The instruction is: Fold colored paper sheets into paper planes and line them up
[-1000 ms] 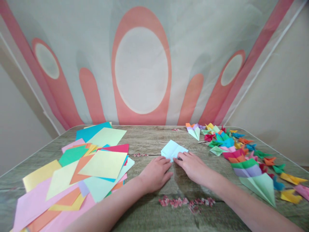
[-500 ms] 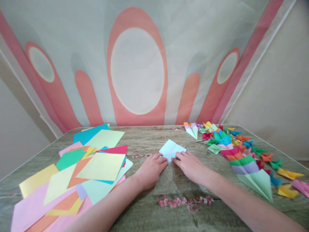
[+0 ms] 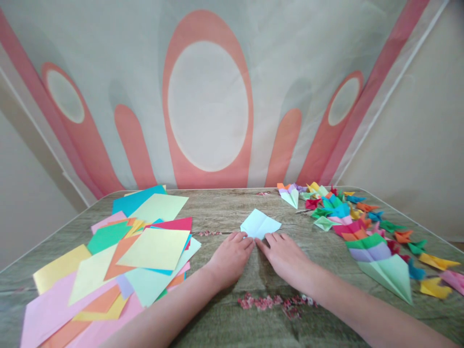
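A pale blue sheet of paper (image 3: 260, 223), creased and partly folded, lies on the wood-grain table (image 3: 232, 203) just beyond my hands. My left hand (image 3: 232, 256) lies flat with its fingers stretched out, fingertips touching the sheet's near left edge. My right hand (image 3: 286, 256) also lies flat, fingers pressed on the sheet's near right edge. The two hands nearly meet at the paper's near corner. Neither hand grips anything.
A loose heap of coloured square sheets (image 3: 119, 251) covers the table's left side. Several folded paper figures (image 3: 348, 222) and a large pale green paper plane (image 3: 389, 275) lie along the right side. A patterned pink and grey cloth (image 3: 206, 96) hangs behind the table.
My right hand has slid back a little toward me along the paper's near edge; my left hand stays at the left edge. The view shifted slightly.
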